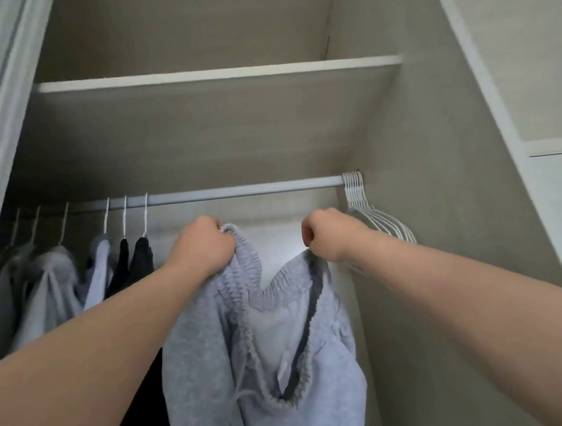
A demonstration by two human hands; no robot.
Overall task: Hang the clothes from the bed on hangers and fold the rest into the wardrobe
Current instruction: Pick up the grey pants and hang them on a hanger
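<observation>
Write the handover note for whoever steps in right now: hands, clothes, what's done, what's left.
Left hand: shut on the waistband of the grey sweatpants.
Right hand: shut on the other side of the same waistband; the pants hang open between the two hands, below the rail.
Done: several garments already hang on hangers at the rail's left end.
Spare white hangers are bunched at the rail's right end, just behind the right hand.
The shelf above the rail shows nothing folded on its visible edge.
Left: hang or fold the sweatpants. The bed is out of view, so what remains there cannot be told.
</observation>
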